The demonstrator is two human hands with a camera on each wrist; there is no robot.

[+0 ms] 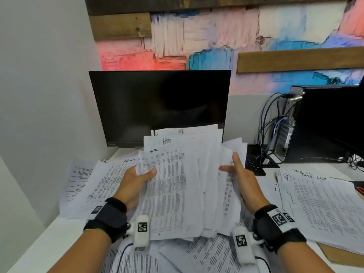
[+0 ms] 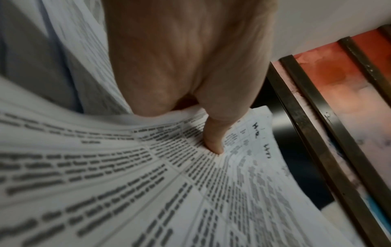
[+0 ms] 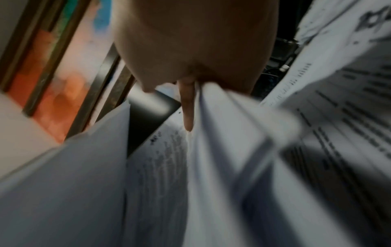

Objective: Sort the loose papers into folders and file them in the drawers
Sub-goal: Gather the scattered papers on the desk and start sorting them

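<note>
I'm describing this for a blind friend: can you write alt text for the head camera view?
Two hands hold up a fanned stack of printed papers marked "HR": the left hand grips its left edge, the right hand lies flat against its right edge. More papers cover the white desk below, with a dark monitor behind.

The stack of papers (image 1: 173, 186) is thin white paper, matt, with printed text and a few handwritten marks; its edges look soft and a little wavy. The monitor (image 1: 159, 107) has a dark, slightly glossy screen in a black plastic frame. The wall planks (image 1: 120, 26) are rough, brown wood. The desk (image 1: 39, 245) is smooth, white and matt. The wrist straps (image 1: 112, 215) are black cloth.
</note>
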